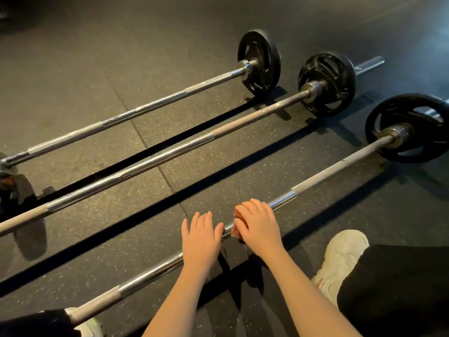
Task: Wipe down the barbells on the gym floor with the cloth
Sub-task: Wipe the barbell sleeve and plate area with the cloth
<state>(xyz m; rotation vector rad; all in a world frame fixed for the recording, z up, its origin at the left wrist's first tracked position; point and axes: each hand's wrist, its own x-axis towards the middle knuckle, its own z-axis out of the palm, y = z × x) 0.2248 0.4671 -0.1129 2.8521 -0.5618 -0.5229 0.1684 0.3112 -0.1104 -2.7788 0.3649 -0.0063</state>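
Three barbells lie side by side on the dark rubber floor, running from lower left to upper right. The nearest barbell [323,176] passes under both my hands. My right hand [257,224] is wrapped over its shaft with a small reddish cloth [239,228] pressed between palm and bar; only an edge of the cloth shows. My left hand [201,237] rests flat on the same shaft just left of it, fingers spread, holding nothing. The middle barbell [155,159] and the far barbell [136,113] lie untouched beyond.
Black weight plates [408,127] stand on the right ends of all three bars; another plate [14,190] sits at the left edge. My white shoe [340,261] and black trouser leg are at lower right, another shoe [90,327] at lower left.
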